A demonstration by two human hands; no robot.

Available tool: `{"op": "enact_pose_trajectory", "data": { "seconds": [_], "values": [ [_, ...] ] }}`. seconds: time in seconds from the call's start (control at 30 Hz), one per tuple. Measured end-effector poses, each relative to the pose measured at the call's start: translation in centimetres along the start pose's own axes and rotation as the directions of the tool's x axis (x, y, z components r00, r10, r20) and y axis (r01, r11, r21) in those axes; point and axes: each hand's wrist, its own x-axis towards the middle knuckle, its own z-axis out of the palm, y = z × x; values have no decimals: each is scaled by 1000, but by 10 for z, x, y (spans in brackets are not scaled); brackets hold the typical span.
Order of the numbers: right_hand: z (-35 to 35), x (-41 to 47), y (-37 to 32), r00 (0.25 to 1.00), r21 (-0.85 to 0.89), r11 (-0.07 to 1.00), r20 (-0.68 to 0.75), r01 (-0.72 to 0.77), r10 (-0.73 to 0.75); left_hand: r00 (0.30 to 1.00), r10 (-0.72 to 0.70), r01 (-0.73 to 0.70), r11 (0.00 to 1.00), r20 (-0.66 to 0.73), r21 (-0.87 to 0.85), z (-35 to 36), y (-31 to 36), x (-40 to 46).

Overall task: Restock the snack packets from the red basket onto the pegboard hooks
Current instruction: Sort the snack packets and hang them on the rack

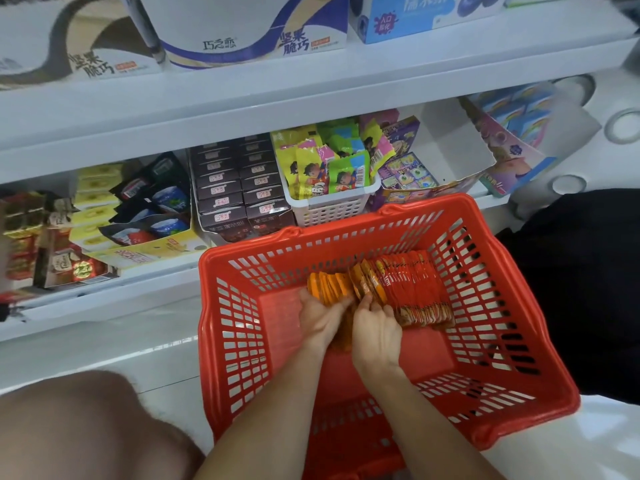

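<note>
A red basket (519, 393) stands on the white floor in front of the shelves. Inside it lies a long row of orange and red snack packets (412, 289), stacked on edge. Both my hands reach down into the basket at the row's left part. My left hand (320, 320) grips a bunch of the orange packets (330, 287) from the left side. My right hand (375, 332) has its fingers curled into the row, between the orange bunch and the red ones. No pegboard hooks are in view.
White shelves rise behind the basket, holding dark boxes (239, 192), a white bin of green packets (332, 199), a yellow carton (138, 244) and purple boxes (405, 174). My knee (79, 424) is at the lower left. A dark shape (581, 289) sits right of the basket.
</note>
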Motion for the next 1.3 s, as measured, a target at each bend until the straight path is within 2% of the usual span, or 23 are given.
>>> {"op": "enact_pose_trajectory", "data": {
  "seconds": [0.13, 0.27, 0.43, 0.57, 0.63, 0.7, 0.77, 0.8, 0.87, 0.93, 0.97, 1.03, 1.17, 1.23, 1.3],
  "values": [
    [-8, 2, -9, 988, 171, 985, 154, -17, -10, 999, -21, 22, 1000, 50, -11, -4, -1, 1],
    [-4, 13, -16, 964, 189, 980, 266, -59, 7, 984, -68, 91, 987, 167, -134, -14, -2, -4],
    [17, 25, -42, 994, 50, 994, 54, -97, 95, 971, -81, 132, 966, 224, -224, -22, 3, -10],
    [20, 25, -46, 992, -75, 990, 26, -122, 125, 950, -180, 249, 929, 255, -273, -34, -5, -11],
    [14, 24, -46, 993, -26, 993, 25, -114, 114, 943, -197, 268, 928, 269, -260, -40, -6, -12],
    [6, 21, -41, 996, 127, 988, 29, -89, 85, 948, -199, 267, 921, 248, -284, -42, -2, -16],
    [0, 20, -35, 983, 385, 905, 95, -180, 155, 969, -154, 211, 923, 194, -320, -47, -1, -14],
    [-5, 20, -32, 973, 539, 811, 151, -230, 175, 971, -135, 192, 930, 196, -312, -49, 4, -17],
    [-17, 14, -29, 944, 813, 479, 281, -330, 172, 952, -124, 214, 923, 279, -320, -55, 20, -33],
    [-48, -4, -20, 920, 905, 169, 385, -391, 70, 921, -126, 256, 909, 369, -328, -64, 42, -64],
    [-71, -15, -14, 909, 905, 88, 418, -417, 10, 895, -125, 285, 898, 427, -334, -70, 55, -83],
    [-125, -46, 2, 896, 898, 25, 440, -440, -64, 847, -112, 324, 884, 519, -338, -87, 90, -132],
    [-257, -121, 13, 900, 904, -43, 417, -425, -123, 785, -121, 390, 859, 607, -333, -120, 187, -256],
    [-347, -165, 6, 950, 952, -32, 299, -303, -90, 737, -90, 426, 831, 669, -357, -133, 251, -320],
    [-444, -205, -1, 991, 992, 37, 124, -122, -54, 713, -41, 424, 820, 700, -383, -148, 322, -383]
  ]
}}
